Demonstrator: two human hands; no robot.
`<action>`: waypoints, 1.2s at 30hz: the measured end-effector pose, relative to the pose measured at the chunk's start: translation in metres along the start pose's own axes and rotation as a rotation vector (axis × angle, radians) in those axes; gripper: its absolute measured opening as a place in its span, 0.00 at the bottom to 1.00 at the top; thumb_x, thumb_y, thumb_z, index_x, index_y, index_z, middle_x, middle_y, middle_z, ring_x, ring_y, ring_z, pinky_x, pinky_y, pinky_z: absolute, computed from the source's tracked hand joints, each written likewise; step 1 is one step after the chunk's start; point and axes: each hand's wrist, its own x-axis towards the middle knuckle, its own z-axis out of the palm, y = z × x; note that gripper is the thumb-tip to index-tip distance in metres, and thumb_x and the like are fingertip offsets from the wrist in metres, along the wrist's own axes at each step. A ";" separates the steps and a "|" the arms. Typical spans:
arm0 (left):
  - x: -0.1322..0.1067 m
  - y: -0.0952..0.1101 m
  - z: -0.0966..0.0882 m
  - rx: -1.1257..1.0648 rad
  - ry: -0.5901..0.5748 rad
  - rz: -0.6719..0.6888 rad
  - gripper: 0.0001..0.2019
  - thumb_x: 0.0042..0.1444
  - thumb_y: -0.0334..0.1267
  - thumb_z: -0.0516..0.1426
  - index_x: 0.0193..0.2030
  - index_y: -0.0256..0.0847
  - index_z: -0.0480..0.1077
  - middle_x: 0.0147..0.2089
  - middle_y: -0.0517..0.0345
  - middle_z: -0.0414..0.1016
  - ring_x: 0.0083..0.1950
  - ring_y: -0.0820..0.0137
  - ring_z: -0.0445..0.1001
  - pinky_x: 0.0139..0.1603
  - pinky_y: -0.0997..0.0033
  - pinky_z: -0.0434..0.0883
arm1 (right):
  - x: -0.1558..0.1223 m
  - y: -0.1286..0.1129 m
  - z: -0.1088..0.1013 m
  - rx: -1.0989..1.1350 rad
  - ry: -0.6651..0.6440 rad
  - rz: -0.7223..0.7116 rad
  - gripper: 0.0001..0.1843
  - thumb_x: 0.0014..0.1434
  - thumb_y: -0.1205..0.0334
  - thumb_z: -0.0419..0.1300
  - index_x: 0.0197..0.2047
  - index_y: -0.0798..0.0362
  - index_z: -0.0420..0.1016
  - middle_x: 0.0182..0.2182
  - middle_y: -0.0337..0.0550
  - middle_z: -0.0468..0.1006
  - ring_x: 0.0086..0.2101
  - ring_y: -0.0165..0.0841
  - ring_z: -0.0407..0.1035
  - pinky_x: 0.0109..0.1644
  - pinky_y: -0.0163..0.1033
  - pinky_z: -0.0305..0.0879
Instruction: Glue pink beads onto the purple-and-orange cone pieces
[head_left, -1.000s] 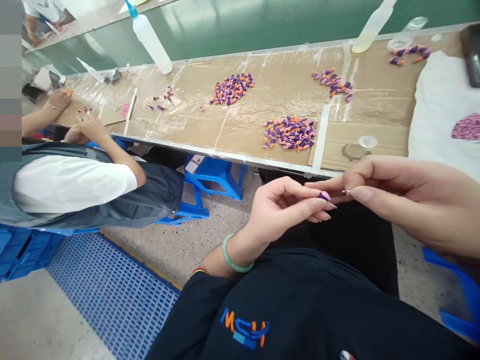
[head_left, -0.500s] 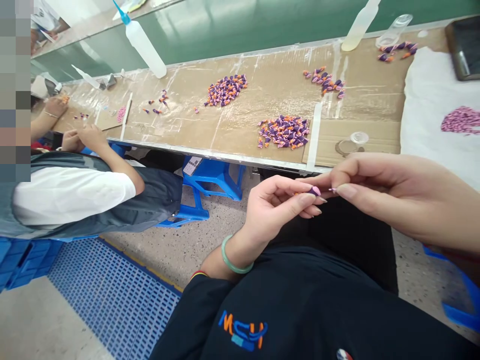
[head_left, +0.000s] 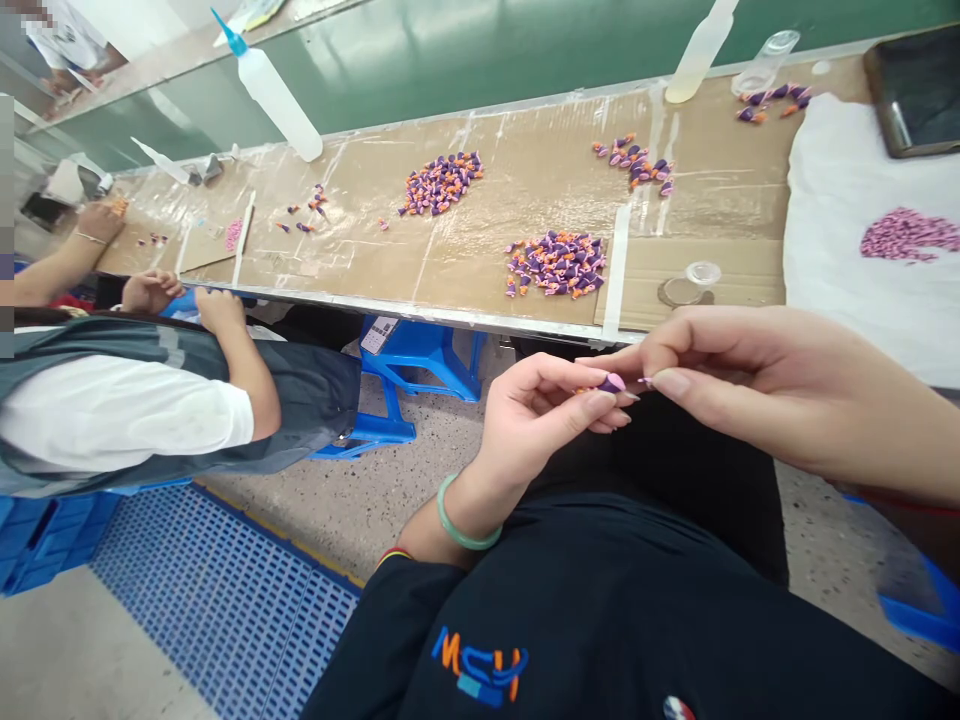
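Note:
My left hand (head_left: 547,410) pinches a small purple and pink piece (head_left: 611,382) between thumb and fingers, just below the table edge. My right hand (head_left: 757,385) meets it from the right, its thumb and forefinger pinched on a tiny pink bit (head_left: 646,380) I cannot make out. Both hands hover over my dark lap. A green bangle (head_left: 454,520) circles my left wrist. The nearest heap of purple and orange pieces (head_left: 555,263) lies on the table above my hands.
The cardboard-covered table (head_left: 480,230) carries more heaps of pieces (head_left: 440,180), squeeze bottles (head_left: 274,90), small clear lids (head_left: 686,285), a white cloth (head_left: 862,250) with pink bits and a dark tablet (head_left: 915,90). A seated co-worker (head_left: 150,400) works at left. Blue stool (head_left: 409,365) below.
My view has shifted slightly so the table contents sit lower left. My two hands stay pinched together on the small piece. The co-worker's hands drew back toward the table edge.

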 end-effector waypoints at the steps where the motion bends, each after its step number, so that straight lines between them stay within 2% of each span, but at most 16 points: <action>1: 0.000 0.000 -0.001 0.003 0.001 0.008 0.20 0.44 0.51 0.73 0.34 0.38 0.76 0.33 0.57 0.83 0.30 0.71 0.82 0.31 0.75 0.79 | 0.000 0.000 0.000 -0.007 0.000 -0.002 0.12 0.59 0.58 0.56 0.24 0.50 0.68 0.20 0.39 0.72 0.20 0.28 0.62 0.21 0.33 0.55; 6: 0.002 -0.001 -0.004 -0.010 -0.016 0.098 0.14 0.47 0.45 0.73 0.32 0.39 0.77 0.31 0.59 0.84 0.27 0.73 0.81 0.27 0.80 0.78 | 0.001 0.003 0.001 0.046 -0.050 -0.043 0.10 0.60 0.61 0.57 0.27 0.51 0.67 0.27 0.40 0.78 0.26 0.30 0.69 0.26 0.33 0.62; 11: 0.007 0.000 -0.006 -0.003 0.002 0.174 0.12 0.46 0.42 0.74 0.31 0.40 0.78 0.29 0.60 0.83 0.24 0.75 0.80 0.23 0.82 0.76 | 0.004 0.005 0.001 -0.034 -0.045 -0.158 0.07 0.60 0.68 0.55 0.29 0.52 0.66 0.24 0.35 0.74 0.24 0.26 0.64 0.27 0.31 0.59; 15: 0.010 -0.001 -0.005 0.001 -0.016 0.193 0.11 0.46 0.41 0.74 0.30 0.40 0.78 0.28 0.60 0.82 0.23 0.75 0.79 0.23 0.83 0.75 | 0.003 0.006 0.000 -0.041 -0.035 -0.197 0.07 0.60 0.69 0.55 0.30 0.52 0.67 0.24 0.35 0.74 0.24 0.25 0.65 0.28 0.30 0.60; 28: 0.012 -0.003 -0.001 0.034 -0.012 0.223 0.11 0.47 0.40 0.73 0.31 0.40 0.78 0.28 0.60 0.82 0.24 0.75 0.80 0.24 0.82 0.76 | 0.001 0.011 0.002 -0.042 0.014 -0.214 0.06 0.58 0.69 0.57 0.30 0.54 0.70 0.24 0.36 0.77 0.23 0.24 0.65 0.27 0.29 0.59; 36: 0.013 -0.005 0.002 0.057 0.005 0.229 0.11 0.46 0.41 0.73 0.30 0.40 0.78 0.28 0.60 0.82 0.23 0.75 0.79 0.24 0.80 0.76 | 0.000 0.011 -0.001 -0.091 -0.012 -0.199 0.06 0.60 0.67 0.57 0.30 0.54 0.71 0.27 0.37 0.80 0.25 0.26 0.68 0.28 0.30 0.59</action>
